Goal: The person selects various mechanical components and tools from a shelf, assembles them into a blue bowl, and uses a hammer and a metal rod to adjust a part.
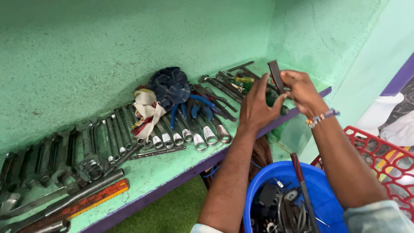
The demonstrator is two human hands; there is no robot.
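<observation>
Shelf: a green shelf (172,166) with a purple edge, carrying rows of tools.
Bucket: a blue bucket (321,190) below the hands, full of tangled parts.
Basket: a red basket (381,155) at the right.
Wrenches: a row of wrenches (172,133) lying side by side (a bundled cloth (166,92) rests on them).
Left hand: the left hand (258,105) has a loose grip, fingertips touching the strip.
Right hand: the right hand (304,90) pinches a flat dark strip (275,74), held upright above the shelf's right end.

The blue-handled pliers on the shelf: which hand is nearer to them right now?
Left. The left hand is raised just right of the blue-handled pliers, fingertips on a dark flat piece. The right hand grips that piece from the far side, farther from the pliers.
</observation>
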